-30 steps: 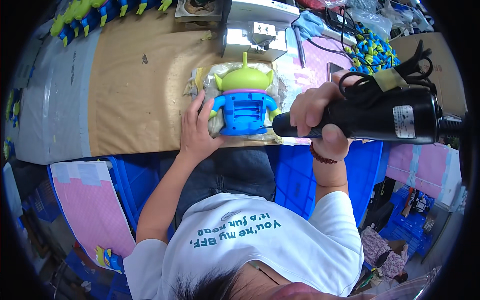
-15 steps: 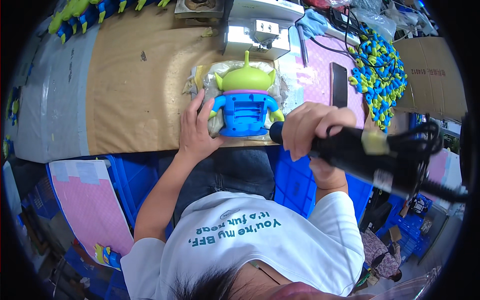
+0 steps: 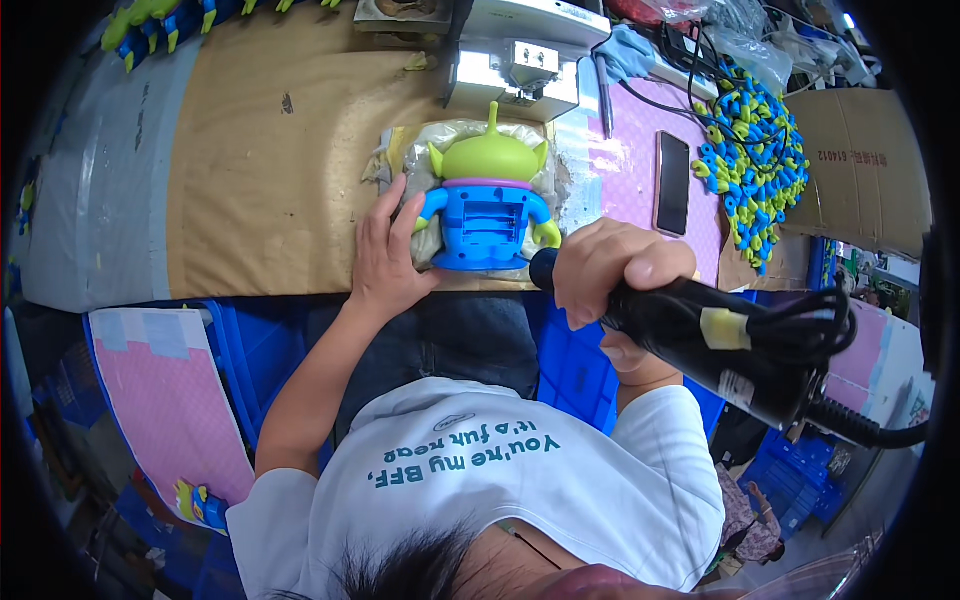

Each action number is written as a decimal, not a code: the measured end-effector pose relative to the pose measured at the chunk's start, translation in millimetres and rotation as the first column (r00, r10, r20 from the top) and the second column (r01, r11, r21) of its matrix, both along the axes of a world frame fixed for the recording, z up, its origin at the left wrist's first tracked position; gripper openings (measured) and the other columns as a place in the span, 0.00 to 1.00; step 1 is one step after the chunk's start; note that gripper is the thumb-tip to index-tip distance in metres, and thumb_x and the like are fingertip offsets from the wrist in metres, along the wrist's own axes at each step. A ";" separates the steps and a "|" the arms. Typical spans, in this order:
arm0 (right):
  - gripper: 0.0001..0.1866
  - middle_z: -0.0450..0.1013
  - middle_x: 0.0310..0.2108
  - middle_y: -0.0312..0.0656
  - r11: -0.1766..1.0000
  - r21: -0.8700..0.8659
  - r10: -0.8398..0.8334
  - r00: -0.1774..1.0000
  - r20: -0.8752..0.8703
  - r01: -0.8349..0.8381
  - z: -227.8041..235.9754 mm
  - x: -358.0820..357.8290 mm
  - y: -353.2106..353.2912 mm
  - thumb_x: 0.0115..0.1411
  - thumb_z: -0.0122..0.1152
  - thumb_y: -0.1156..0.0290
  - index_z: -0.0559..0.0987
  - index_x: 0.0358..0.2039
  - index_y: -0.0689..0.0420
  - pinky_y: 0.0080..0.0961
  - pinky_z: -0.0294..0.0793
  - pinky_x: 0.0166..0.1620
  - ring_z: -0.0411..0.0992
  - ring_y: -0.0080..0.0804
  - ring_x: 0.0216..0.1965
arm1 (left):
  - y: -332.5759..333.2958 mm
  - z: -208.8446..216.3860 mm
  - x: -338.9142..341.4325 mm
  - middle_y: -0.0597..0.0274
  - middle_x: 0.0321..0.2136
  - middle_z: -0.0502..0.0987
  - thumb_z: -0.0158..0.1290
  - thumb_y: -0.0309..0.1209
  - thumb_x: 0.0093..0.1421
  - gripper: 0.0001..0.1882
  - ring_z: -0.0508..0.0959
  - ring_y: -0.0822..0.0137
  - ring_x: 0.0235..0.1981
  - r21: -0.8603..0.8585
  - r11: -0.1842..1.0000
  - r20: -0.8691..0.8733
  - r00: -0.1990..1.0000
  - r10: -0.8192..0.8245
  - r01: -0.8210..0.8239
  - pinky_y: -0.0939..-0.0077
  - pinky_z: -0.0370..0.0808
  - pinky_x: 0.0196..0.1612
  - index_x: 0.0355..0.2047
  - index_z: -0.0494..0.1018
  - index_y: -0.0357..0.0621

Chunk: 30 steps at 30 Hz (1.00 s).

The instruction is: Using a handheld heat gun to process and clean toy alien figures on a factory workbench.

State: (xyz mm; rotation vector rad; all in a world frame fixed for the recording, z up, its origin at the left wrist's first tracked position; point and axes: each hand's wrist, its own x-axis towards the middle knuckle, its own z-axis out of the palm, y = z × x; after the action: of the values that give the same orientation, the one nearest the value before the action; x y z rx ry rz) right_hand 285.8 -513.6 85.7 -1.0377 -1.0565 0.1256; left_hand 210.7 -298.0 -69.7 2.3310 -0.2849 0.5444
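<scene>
A toy figure (image 3: 487,225) with a lime-green head, a purple collar and a blue body lies on a plastic-covered pad (image 3: 420,160), its open rectangular battery compartment facing up. Beside its left edge rests my left hand (image 3: 388,250), fingers stretched and apart, fingertips against the toy's arm and thumb near its base. My right hand (image 3: 610,270) is wrapped round a black electric screwdriver (image 3: 690,320) with a bundled cord on it. The driver's nose points at the lower right corner of the toy; its tip is too small to make out.
Behind the pad stands a white machine (image 3: 520,75). At the right are a phone (image 3: 673,180), a heap of small blue and green parts (image 3: 755,165) and a cardboard box (image 3: 855,170). More toy figures (image 3: 160,25) line the far left edge. Blue crates (image 3: 255,365) stand below the table.
The screwdriver's rear end has swung a little toward me and its cord bundle has shifted left. My left hand and the toy stay together, nearly unchanged. The whole view has shifted slightly.
</scene>
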 end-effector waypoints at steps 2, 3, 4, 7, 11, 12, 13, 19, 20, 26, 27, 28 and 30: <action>0.28 0.72 0.21 0.37 1.000 0.017 0.025 0.999 0.020 -0.026 -0.9 0.6 1.3 0.52 0.72 0.68 0.69 0.50 0.54 0.26 0.72 0.22 0.73 0.30 0.18 | 0.3 -0.9 -1.7 0.47 0.64 0.58 0.72 0.37 0.37 0.55 0.64 0.47 0.61 0.000 1.000 -0.009 1.000 -0.003 0.003 0.53 0.64 0.57 0.64 0.55 0.51; 0.28 0.72 0.22 0.38 0.998 0.037 0.047 0.998 0.028 -0.048 -3.1 1.3 1.4 0.50 0.71 0.73 0.69 0.50 0.57 0.26 0.71 0.22 0.73 0.31 0.19 | 0.3 -1.0 -1.9 0.47 0.64 0.57 0.72 0.37 0.37 0.54 0.64 0.47 0.61 0.000 1.000 -0.012 1.000 -0.006 0.006 0.53 0.64 0.57 0.64 0.55 0.51; 0.29 0.72 0.22 0.39 0.996 0.057 0.069 0.997 0.035 -0.071 -4.1 2.5 1.6 0.48 0.70 0.78 0.68 0.50 0.60 0.26 0.70 0.22 0.74 0.32 0.20 | -0.1 -0.9 -1.6 0.47 0.64 0.57 0.72 0.37 0.37 0.54 0.63 0.47 0.61 -0.001 1.000 -0.010 1.000 -0.005 0.005 0.54 0.64 0.57 0.64 0.55 0.51; 0.28 0.73 0.23 0.40 0.994 0.074 0.081 0.996 0.039 -0.084 -5.2 4.6 3.0 0.48 0.71 0.77 0.69 0.48 0.60 0.26 0.70 0.22 0.73 0.32 0.20 | 0.5 0.0 -0.5 0.47 0.65 0.57 0.72 0.37 0.38 0.54 0.63 0.47 0.61 -0.002 1.000 -0.002 1.000 -0.004 0.004 0.54 0.64 0.57 0.64 0.55 0.51; 0.28 0.73 0.24 0.42 0.989 0.080 0.121 0.992 0.033 -0.123 -5.5 5.7 3.6 0.48 0.73 0.75 0.70 0.48 0.60 0.26 0.70 0.23 0.73 0.34 0.20 | 0.5 1.2 -1.0 0.47 0.65 0.57 0.72 0.36 0.37 0.54 0.63 0.47 0.61 -0.008 1.000 -0.003 1.000 -0.008 0.008 0.54 0.64 0.57 0.64 0.55 0.51; 0.26 0.73 0.23 0.40 0.993 0.036 0.108 0.994 0.033 -0.109 -4.1 6.5 4.0 0.50 0.73 0.72 0.70 0.47 0.57 0.26 0.72 0.23 0.73 0.32 0.19 | 1.2 1.4 -1.0 0.47 0.65 0.57 0.72 0.36 0.37 0.54 0.63 0.47 0.61 -0.005 1.000 -0.005 1.000 -0.005 0.005 0.54 0.64 0.58 0.64 0.55 0.51; 0.25 0.72 0.21 0.37 0.995 -0.008 0.096 0.995 0.034 -0.096 -1.4 7.2 4.0 0.52 0.73 0.68 0.69 0.46 0.55 0.26 0.73 0.22 0.72 0.31 0.18 | 1.6 1.4 -0.8 0.47 0.65 0.57 0.72 0.35 0.37 0.54 0.63 0.47 0.61 -0.007 1.000 -0.002 1.000 -0.002 0.002 0.54 0.63 0.58 0.64 0.55 0.51; 0.22 0.70 0.20 0.35 0.999 -0.040 -0.004 0.991 -0.136 -0.001 33.3 40.3 5.2 0.57 0.67 0.64 0.68 0.48 0.55 0.27 0.70 0.23 0.69 0.29 0.17 | 2.4 6.1 -0.7 0.45 0.64 0.58 0.71 0.35 0.39 0.53 0.65 0.45 0.59 0.016 1.000 -0.009 1.000 -0.012 0.012 0.54 0.64 0.59 0.64 0.55 0.47; 0.22 0.70 0.21 0.36 0.992 -0.026 -0.127 0.986 -0.110 0.125 39.5 57.7 3.2 0.57 0.65 0.66 0.68 0.49 0.57 0.27 0.70 0.24 0.69 0.29 0.18 | 2.9 5.6 -2.5 0.45 0.64 0.58 0.71 0.35 0.39 0.53 0.65 0.45 0.59 0.015 1.000 -0.019 1.000 -0.012 0.012 0.54 0.64 0.59 0.64 0.55 0.47; 0.20 0.71 0.22 0.39 0.789 0.022 -0.578 0.755 -0.310 0.614 18.6 133.1 53.4 0.58 0.60 0.78 0.69 0.50 0.69 0.26 0.72 0.26 0.70 0.28 0.19 | 3.3 1.6 -1.4 0.48 0.65 0.57 0.71 0.32 0.34 0.57 0.63 0.47 0.61 -0.036 0.999 -0.038 0.999 -0.025 0.023 0.53 0.62 0.60 0.65 0.54 0.54; 0.21 0.70 0.22 0.39 0.788 -0.022 -0.585 0.737 -0.339 0.615 16.2 137.3 59.2 0.58 0.60 0.78 0.68 0.51 0.69 0.26 0.72 0.26 0.70 0.28 0.19 | 3.2 0.4 -1.4 0.48 0.65 0.57 0.71 0.32 0.34 0.57 0.63 0.47 0.61 -0.037 0.999 -0.037 0.999 -0.022 0.021 0.53 0.62 0.60 0.65 0.54 0.54; 0.21 0.70 0.22 0.39 0.785 -0.066 -0.593 0.717 -0.366 0.615 14.2 141.8 62.5 0.58 0.60 0.77 0.68 0.51 0.69 0.26 0.72 0.26 0.70 0.28 0.19 | 3.2 -0.8 -1.3 0.48 0.65 0.57 0.71 0.32 0.34 0.57 0.63 0.47 0.61 -0.037 0.999 -0.036 0.999 -0.021 0.020 0.53 0.62 0.60 0.65 0.54 0.54; 0.20 0.69 0.20 0.39 0.796 -0.183 -0.603 0.724 -0.337 0.577 11.1 148.9 65.7 0.59 0.59 0.76 0.69 0.50 0.69 0.25 0.70 0.25 0.69 0.28 0.18 | 4.1 1.3 -1.0 0.47 0.65 0.57 0.71 0.35 0.37 0.54 0.64 0.45 0.60 -0.008 1.000 -0.022 1.000 -0.021 0.020 0.53 0.64 0.58 0.65 0.54 0.51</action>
State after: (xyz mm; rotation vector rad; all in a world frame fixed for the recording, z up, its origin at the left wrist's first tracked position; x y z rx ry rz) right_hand 434.6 -447.9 96.8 -1.3066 -0.3292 -0.1606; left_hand 209.7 -293.9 -68.4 2.3228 -0.2956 0.5084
